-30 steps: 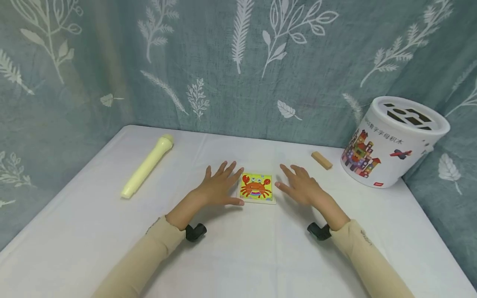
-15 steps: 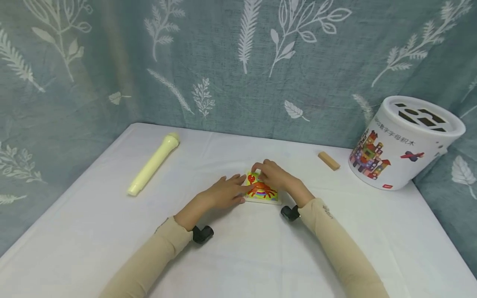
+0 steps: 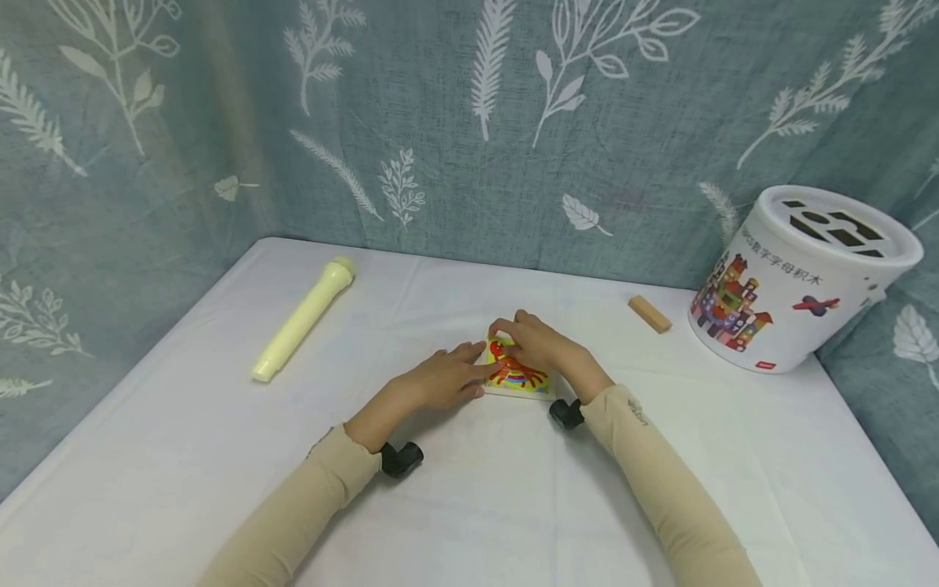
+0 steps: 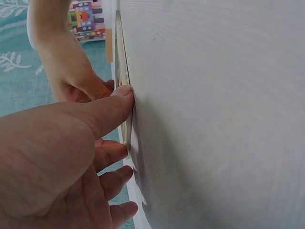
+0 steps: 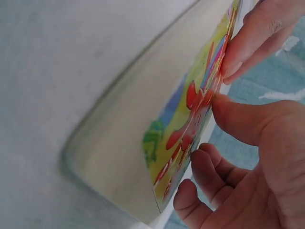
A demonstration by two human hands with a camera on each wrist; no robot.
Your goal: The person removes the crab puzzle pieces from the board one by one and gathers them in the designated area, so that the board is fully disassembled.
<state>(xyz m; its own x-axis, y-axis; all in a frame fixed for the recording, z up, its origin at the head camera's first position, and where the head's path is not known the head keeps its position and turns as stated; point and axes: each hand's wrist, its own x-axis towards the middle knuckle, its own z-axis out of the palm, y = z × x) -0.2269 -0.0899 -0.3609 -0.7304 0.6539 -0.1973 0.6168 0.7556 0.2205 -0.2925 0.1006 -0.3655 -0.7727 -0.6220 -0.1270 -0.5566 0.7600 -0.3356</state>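
Observation:
A small square crab puzzle [image 3: 517,377] lies flat on the white table, its red crab on a yellow ground. From the right, my right hand [image 3: 541,342] covers its upper right part; the fingers are curled at the far edge and the thumb rests on the picture. My left hand [image 3: 443,379] lies at the puzzle's left side with fairly straight fingers, one reaching onto the crab. In the right wrist view, the puzzle's pale wooden border [image 5: 114,157] is near the camera. The left wrist view shows the board [image 4: 125,62] edge-on, the left thumb touching it.
A pale yellow toy microphone [image 3: 302,319] lies at the left. A small wooden block [image 3: 650,314] is at the back right, beside a white bucket [image 3: 800,281] with shaped holes in its lid. A patterned green curtain [image 3: 440,122] hangs behind the table [image 3: 469,514].
Both hands, spread apart beside the puzzle at first, have come in onto it. The right hand moved left and curled its fingers. Over the last half second little has moved.

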